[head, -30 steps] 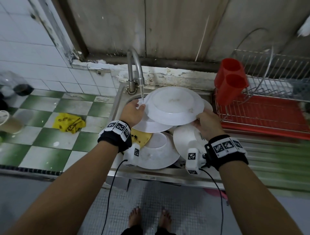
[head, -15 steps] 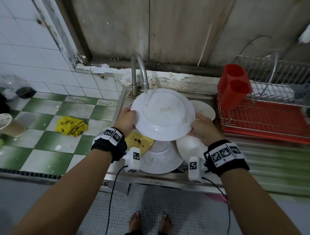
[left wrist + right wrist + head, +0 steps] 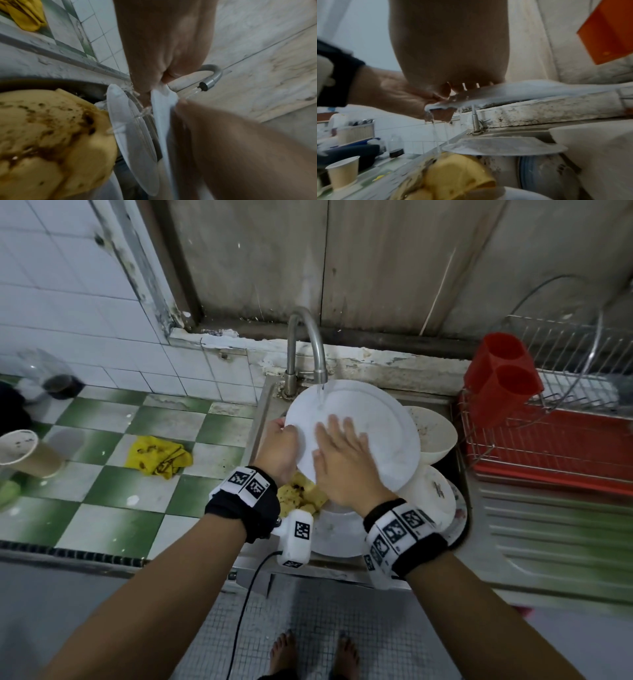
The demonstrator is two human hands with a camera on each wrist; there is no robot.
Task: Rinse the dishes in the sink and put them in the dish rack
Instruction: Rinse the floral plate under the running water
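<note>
White and wet, the plate [image 3: 373, 422] is held tilted over the sink [image 3: 263, 405], its upper edge right under the faucet [image 3: 305, 344], whose thin stream of water [image 3: 321, 395] lands on it just ahead of the fingertips. The left hand [image 3: 279, 448] grips the plate's left rim, thumb on top and fingers curled beneath, as the left wrist view shows; water runs off the rim at that hand in the right wrist view. The right hand [image 3: 342, 463] lies flat on the plate's face with fingers straight and slightly spread, pressing on it rather than gripping. Below the two hands, in the sink, sit a stained yellow sponge [image 3: 301, 498] just beside the left wrist, more white plates [image 3: 339, 529] under the right wrist, and a soiled bowl [image 3: 435, 433] to the right of the right hand. Farther right of that hand stands the wire dish rack [image 3: 561, 392] on its red tray, with a red cutlery holder [image 3: 500, 378] at its near corner. Well to the left of the left hand, on the green-and-white tiled desk [image 3: 102, 501], lie a yellow cloth [image 3: 157, 457] and a paper cup [image 3: 24, 453].
</note>
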